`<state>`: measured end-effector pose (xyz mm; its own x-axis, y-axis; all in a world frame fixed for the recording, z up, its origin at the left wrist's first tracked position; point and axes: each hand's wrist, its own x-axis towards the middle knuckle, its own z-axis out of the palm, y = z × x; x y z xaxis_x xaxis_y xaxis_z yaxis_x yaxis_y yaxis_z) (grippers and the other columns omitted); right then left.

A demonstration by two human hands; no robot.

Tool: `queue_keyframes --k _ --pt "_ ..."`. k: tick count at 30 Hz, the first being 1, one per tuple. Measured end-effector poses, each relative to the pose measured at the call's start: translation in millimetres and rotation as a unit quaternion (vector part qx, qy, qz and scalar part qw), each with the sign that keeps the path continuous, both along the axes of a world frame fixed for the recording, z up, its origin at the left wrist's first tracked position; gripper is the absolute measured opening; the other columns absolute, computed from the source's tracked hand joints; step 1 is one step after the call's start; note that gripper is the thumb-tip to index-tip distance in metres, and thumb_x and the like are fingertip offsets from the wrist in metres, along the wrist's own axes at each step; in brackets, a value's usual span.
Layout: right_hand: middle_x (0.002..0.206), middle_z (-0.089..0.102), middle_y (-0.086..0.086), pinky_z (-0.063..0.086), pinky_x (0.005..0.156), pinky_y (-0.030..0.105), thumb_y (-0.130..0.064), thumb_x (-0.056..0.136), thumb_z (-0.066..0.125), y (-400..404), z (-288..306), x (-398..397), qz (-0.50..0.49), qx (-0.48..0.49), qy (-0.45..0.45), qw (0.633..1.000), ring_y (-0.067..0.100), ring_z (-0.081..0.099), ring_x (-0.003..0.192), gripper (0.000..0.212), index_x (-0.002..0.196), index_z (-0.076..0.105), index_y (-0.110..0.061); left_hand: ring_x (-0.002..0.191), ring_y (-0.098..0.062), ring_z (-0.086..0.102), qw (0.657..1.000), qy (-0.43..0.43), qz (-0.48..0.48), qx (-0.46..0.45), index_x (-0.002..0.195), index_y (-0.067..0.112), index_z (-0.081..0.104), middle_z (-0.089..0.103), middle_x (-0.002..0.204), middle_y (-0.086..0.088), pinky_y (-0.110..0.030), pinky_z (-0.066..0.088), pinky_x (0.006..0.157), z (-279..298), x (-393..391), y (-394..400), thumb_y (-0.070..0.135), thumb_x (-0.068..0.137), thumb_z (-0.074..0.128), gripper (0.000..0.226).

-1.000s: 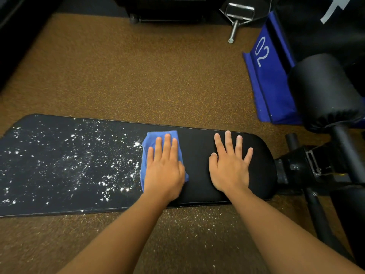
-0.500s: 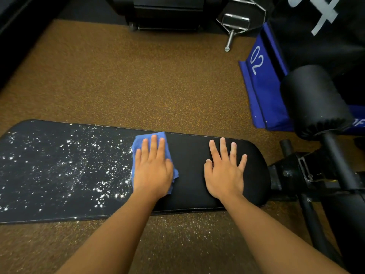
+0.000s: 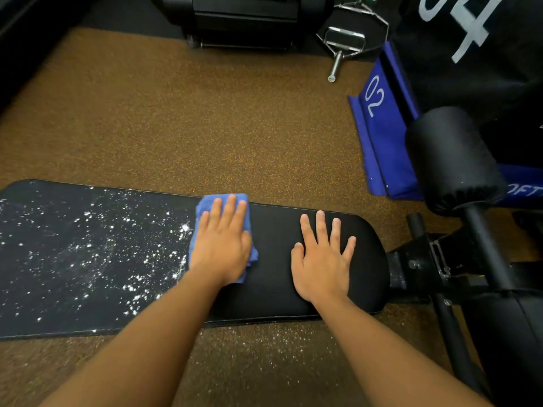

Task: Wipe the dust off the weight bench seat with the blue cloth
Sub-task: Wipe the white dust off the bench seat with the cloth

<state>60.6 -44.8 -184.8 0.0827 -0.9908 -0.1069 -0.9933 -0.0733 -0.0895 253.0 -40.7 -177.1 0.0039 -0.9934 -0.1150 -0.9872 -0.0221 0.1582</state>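
Note:
The black weight bench seat [image 3: 273, 259] runs left to right across the view. Its left part is speckled with white dust [image 3: 88, 254]; the right part looks clean. My left hand [image 3: 221, 245] presses flat on the folded blue cloth [image 3: 205, 205] near the seat's middle, at the edge of the dusty area. Most of the cloth is hidden under the hand. My right hand [image 3: 321, 259] rests flat on the clean right end, fingers spread, holding nothing.
A black foam roller pad [image 3: 449, 160] and the bench's metal frame [image 3: 426, 265] stand at the right. A blue block marked 02 [image 3: 382, 127] lies behind them. A metal cable handle [image 3: 340, 51] and black equipment [image 3: 244, 19] sit at the back. White dust lies on the brown floor [image 3: 264, 345] by the near edge.
My left hand slid the cloth slightly left along the seat, toward the dusty part. The right hand has stayed in place on the right end.

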Motion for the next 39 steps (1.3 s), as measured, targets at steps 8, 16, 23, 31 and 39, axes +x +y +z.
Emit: queue_keyframes --k 8,16,23,31,39 --pt "0.162 0.000 0.001 0.001 0.113 0.062 -0.044 0.092 0.012 0.4 0.3 3.3 -0.005 0.001 0.001 1.000 0.032 -0.006 0.147 0.062 0.152 0.001 -0.032 0.144 -0.034 0.017 1.000 -0.004 -0.025 -0.013 0.149 0.010 0.025 0.022 0.157 -0.010 -0.048 0.014 0.114 -4.8 -18.4 57.4 0.036 0.093 0.024 0.062" --pt "0.162 0.000 0.000 0.001 0.114 0.061 -0.044 0.094 0.015 0.7 1.0 0.9 -0.002 0.000 0.003 1.000 0.030 -0.005 0.147 0.060 0.152 0.001 -0.033 0.147 -0.026 -0.002 0.999 0.026 -0.024 -0.015 0.152 0.018 0.009 0.003 0.160 -0.002 -0.041 -0.003 0.115 -2.8 -8.6 17.2 0.043 0.091 0.007 0.065" --pt "0.162 -0.002 -0.001 0.002 0.114 0.060 -0.044 0.097 0.020 0.5 4.8 2.7 -0.002 0.007 0.000 1.000 0.029 -0.006 0.147 0.059 0.151 0.001 -0.034 0.147 -0.027 0.004 0.999 0.033 -0.008 -0.020 0.152 0.018 0.017 0.010 0.160 -0.004 -0.043 0.004 0.118 -4.2 0.0 36.3 0.040 0.094 0.015 0.062" --pt "0.162 0.000 0.001 0.004 0.114 0.061 -0.041 0.097 0.025 0.0 13.9 14.9 -0.028 0.035 -0.005 0.999 0.029 -0.005 0.147 0.059 0.152 0.006 -0.031 0.146 -0.021 -0.016 0.996 0.082 -0.023 0.039 0.152 0.022 0.000 -0.011 0.160 -0.001 -0.038 -0.009 0.116 13.7 10.9 30.1 0.046 0.099 0.023 0.063" --pt "0.158 0.022 0.005 0.012 0.116 0.049 -0.045 0.093 0.033 16.9 51.2 92.9 0.066 -0.052 -0.146 0.986 0.023 0.015 0.145 0.064 0.150 0.023 -0.019 0.147 -0.023 -0.003 0.997 0.062 0.021 -0.050 0.152 0.019 0.009 0.003 0.161 -0.003 -0.044 0.002 0.118 38.9 73.6 47.4 0.049 0.093 0.022 0.067"
